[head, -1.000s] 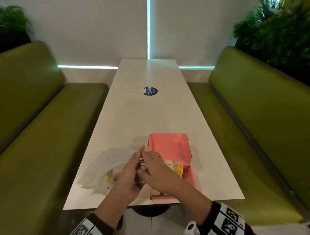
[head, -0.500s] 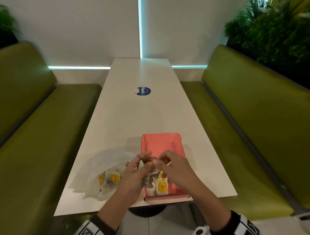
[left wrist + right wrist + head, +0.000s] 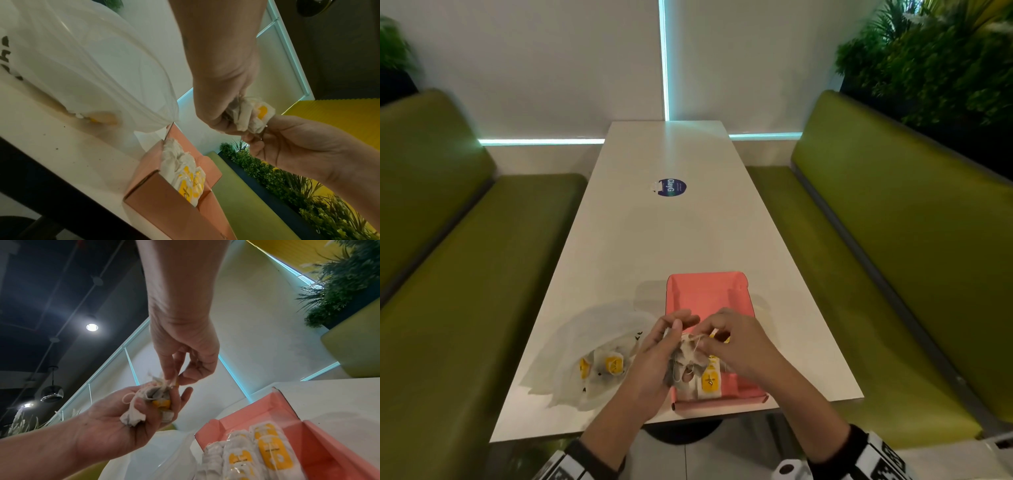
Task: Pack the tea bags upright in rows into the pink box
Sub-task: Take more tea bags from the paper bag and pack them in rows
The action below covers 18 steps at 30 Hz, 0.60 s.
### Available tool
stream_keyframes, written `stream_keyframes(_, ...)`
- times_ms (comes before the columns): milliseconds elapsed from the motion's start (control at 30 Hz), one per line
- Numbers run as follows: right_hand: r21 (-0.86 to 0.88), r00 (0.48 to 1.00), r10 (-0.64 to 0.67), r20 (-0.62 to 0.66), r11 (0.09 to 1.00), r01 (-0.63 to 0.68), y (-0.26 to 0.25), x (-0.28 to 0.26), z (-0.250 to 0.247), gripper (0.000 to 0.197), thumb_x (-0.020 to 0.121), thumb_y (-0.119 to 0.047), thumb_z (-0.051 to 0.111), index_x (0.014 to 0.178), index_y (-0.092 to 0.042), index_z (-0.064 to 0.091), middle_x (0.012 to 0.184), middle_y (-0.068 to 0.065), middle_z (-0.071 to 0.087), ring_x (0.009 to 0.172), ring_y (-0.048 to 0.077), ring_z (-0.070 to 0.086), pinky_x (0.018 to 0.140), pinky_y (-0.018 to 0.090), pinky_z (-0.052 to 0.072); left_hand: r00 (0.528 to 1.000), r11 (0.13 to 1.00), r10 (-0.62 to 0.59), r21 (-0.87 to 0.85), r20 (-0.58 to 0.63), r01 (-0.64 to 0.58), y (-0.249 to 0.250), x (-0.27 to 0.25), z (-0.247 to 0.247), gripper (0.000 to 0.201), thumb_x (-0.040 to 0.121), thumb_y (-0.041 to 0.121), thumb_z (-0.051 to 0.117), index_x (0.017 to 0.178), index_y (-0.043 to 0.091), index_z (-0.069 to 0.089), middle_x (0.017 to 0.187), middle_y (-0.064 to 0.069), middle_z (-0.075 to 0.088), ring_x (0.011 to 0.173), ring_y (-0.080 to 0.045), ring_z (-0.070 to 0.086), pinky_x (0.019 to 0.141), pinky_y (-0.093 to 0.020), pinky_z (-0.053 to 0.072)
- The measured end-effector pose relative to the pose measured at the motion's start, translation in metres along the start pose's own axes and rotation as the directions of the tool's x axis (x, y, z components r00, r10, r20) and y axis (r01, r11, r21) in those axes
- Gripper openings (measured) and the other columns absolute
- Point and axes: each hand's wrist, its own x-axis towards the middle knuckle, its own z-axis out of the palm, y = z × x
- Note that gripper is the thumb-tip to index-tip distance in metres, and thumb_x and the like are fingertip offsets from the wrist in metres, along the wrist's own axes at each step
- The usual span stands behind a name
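The open pink box (image 3: pixel 707 294) sits at the table's near edge, with several yellow-tagged tea bags (image 3: pixel 709 380) standing in its near-left end. My left hand (image 3: pixel 674 339) grips a crumpled bundle of tea bags (image 3: pixel 688 358) just above that end. My right hand (image 3: pixel 714 337) pinches a string or tag at the bundle's top. From the right wrist, the right hand (image 3: pixel 174 381) pinches the bundle (image 3: pixel 152 395) in the left hand (image 3: pixel 160 402), above the box (image 3: pixel 287 418). The left wrist view shows my left hand (image 3: pixel 228 120) round the bundle (image 3: pixel 251 113).
A white plastic bag (image 3: pixel 592 342) lies left of the box with more tea bags (image 3: pixel 613 365) inside. A blue round sticker (image 3: pixel 672 187) sits mid-table. Green benches (image 3: pixel 465 274) flank the white table (image 3: pixel 671 240); plants stand in the far corners.
Both hands moved right from the bag's edge to above the box's near-left end. The right hand, earlier laid over the left, now pinches the top of the bundle.
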Motion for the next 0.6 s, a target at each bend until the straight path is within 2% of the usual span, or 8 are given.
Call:
stream_keyframes(100, 0.097, 0.993, -0.003, -0.120, 0.995, 0.015, 0.001, 0.001, -0.001, 0.007, 0.086, -0.019, 0.065, 0.089, -0.020, 0.071, 0.088, -0.006, 0.065, 0.074, 0.002, 0.054, 0.068, 0.011, 0.041, 1.000, 0.999, -0.001, 0.050, -0.007, 0.001, -0.001, 0.000, -0.002, 0.020, 0.083, 0.023, 0.056, 0.099, 0.014, 0.064, 0.086, -0.011, 0.063, 0.062, -0.020, 0.056, 0.045, -0.024, 0.040)
stream_keyframes(167, 0.158, 0.984, 0.017, -0.176, 0.987, 0.011, 0.002, 0.002, -0.004, 0.009, 0.086, -0.014, 0.064, 0.084, -0.020, 0.070, 0.080, -0.010, 0.065, 0.069, 0.000, 0.053, 0.067, 0.011, 0.042, 0.999, 0.995, -0.007, 0.103, -0.034, 0.011, -0.003, 0.001, -0.006, 0.011, 0.087, 0.013, 0.057, 0.094, 0.014, 0.066, 0.078, -0.009, 0.061, 0.056, -0.016, 0.054, 0.043, -0.022, 0.039)
stream_keyframes(233, 0.191, 0.971, 0.038, -0.238, 0.982, 0.008, 0.003, 0.002, -0.007, 0.016, 0.086, -0.010, 0.062, 0.079, -0.024, 0.067, 0.076, -0.017, 0.063, 0.068, 0.000, 0.054, 0.069, 0.013, 0.045, 0.998, 0.991, -0.009, 0.136, -0.060, 0.017, -0.005, 0.002, -0.010, 0.018, 0.088, 0.004, 0.056, 0.087, 0.017, 0.068, 0.074, -0.008, 0.061, 0.057, -0.015, 0.053, 0.051, -0.025, 0.040)
stream_keyframes(267, 0.224, 0.962, 0.056, -0.267, 0.975, 0.006, 0.004, 0.002, -0.009, 0.019, 0.086, -0.009, 0.062, 0.077, -0.025, 0.066, 0.074, -0.017, 0.063, 0.067, 0.001, 0.055, 0.071, 0.017, 0.047, 0.997, 0.987, -0.006, 0.157, -0.078, 0.018, -0.006, 0.003, -0.011, 0.021, 0.088, 0.000, 0.055, 0.084, 0.016, 0.069, 0.071, -0.007, 0.060, 0.055, -0.015, 0.051, 0.051, -0.025, 0.039)
stream_keyframes(333, 0.299, 0.946, 0.093, -0.311, 0.954, 0.004, 0.005, 0.002, -0.012, 0.024, 0.085, -0.007, 0.063, 0.075, -0.028, 0.064, 0.072, -0.013, 0.063, 0.067, 0.005, 0.056, 0.073, 0.025, 0.050, 0.992, 0.980, 0.017, 0.200, -0.126, 0.009, -0.004, 0.004, -0.012, 0.020, 0.088, -0.003, 0.054, 0.085, 0.012, 0.067, 0.065, -0.005, 0.059, 0.049, -0.013, 0.048, 0.045, -0.023, 0.037)
stream_keyframes(367, 0.318, 0.938, 0.106, -0.329, 0.948, 0.004, 0.006, 0.002, -0.013, 0.026, 0.084, -0.006, 0.063, 0.074, -0.030, 0.063, 0.072, -0.011, 0.062, 0.068, 0.006, 0.056, 0.073, 0.025, 0.049, 0.989, 0.978, 0.024, 0.208, -0.144, 0.006, -0.003, 0.005, -0.012, 0.017, 0.089, -0.002, 0.054, 0.086, 0.010, 0.065, 0.062, -0.004, 0.059, 0.047, -0.012, 0.048, 0.042, -0.022, 0.037)
stream_keyframes(467, 0.309, 0.908, 0.123, -0.401, 0.951, 0.007, 0.007, 0.003, -0.014, 0.025, 0.083, -0.007, 0.065, 0.074, -0.030, 0.059, 0.071, -0.008, 0.061, 0.068, 0.007, 0.055, 0.070, 0.024, 0.049, 0.988, 0.983, 0.036, 0.183, -0.150, -0.008, -0.001, 0.006, -0.009, 0.010, 0.090, 0.004, 0.055, 0.090, 0.009, 0.063, 0.062, -0.003, 0.057, 0.047, -0.010, 0.050, 0.038, -0.020, 0.037)
stream_keyframes(600, 0.237, 0.874, 0.096, -0.477, 0.971, 0.022, 0.005, 0.000, -0.012, 0.023, 0.084, -0.014, 0.065, 0.072, -0.030, 0.053, 0.070, -0.010, 0.060, 0.066, 0.004, 0.055, 0.062, 0.012, 0.044, 0.985, 0.984, 0.020, 0.176, -0.172, 0.011, 0.004, 0.007, -0.006, 0.012, 0.093, 0.010, 0.052, 0.088, 0.013, 0.063, 0.058, -0.005, 0.050, 0.053, -0.018, 0.049, 0.037, -0.021, 0.037)
